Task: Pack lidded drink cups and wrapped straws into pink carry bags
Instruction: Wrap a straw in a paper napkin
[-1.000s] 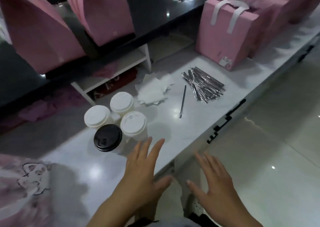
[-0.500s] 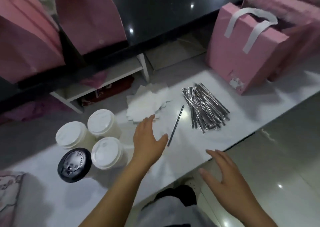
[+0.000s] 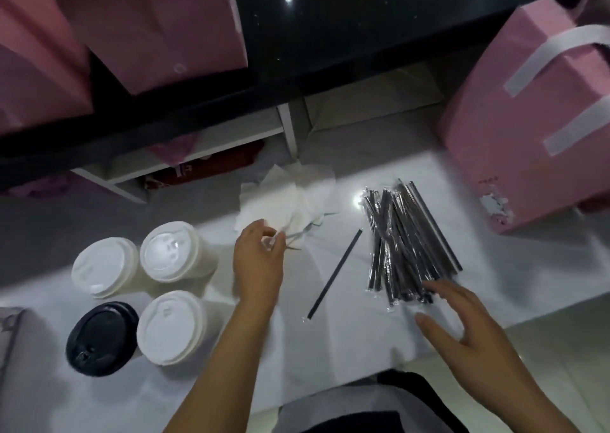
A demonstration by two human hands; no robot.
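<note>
**A:** What has changed in the last half second?

**B:** Both of your hands. Your left hand [image 3: 259, 261] was flat over the counter [image 3: 346, 350]. It has now reached the napkins [image 3: 297, 198], just left of the wrapped straws [image 3: 406, 244], and its fingers are curled, pinching the near edge of a sheet. Your right hand [image 3: 462, 320] has come up from past the counter's edge to the near end of the straws, fingers spread wide and holding nothing.

**A:** Where does that leave the packing?

**B:** Early, I'd judge. The white-lidded cups [image 3: 176, 251] and the black-lidded cup [image 3: 100, 338] stand well left of the straws, untouched. The pink bag [image 3: 528, 129] stands to their right and further back. One loose straw [image 3: 336, 274] lies just left of the pile.

**A:** Is there anything you can't make out?

**B:** The bag runs off the frame, so its mouth is hidden. Blur smears your left fingertips. I can't tell whether your right fingertips are touching the straws.
</note>
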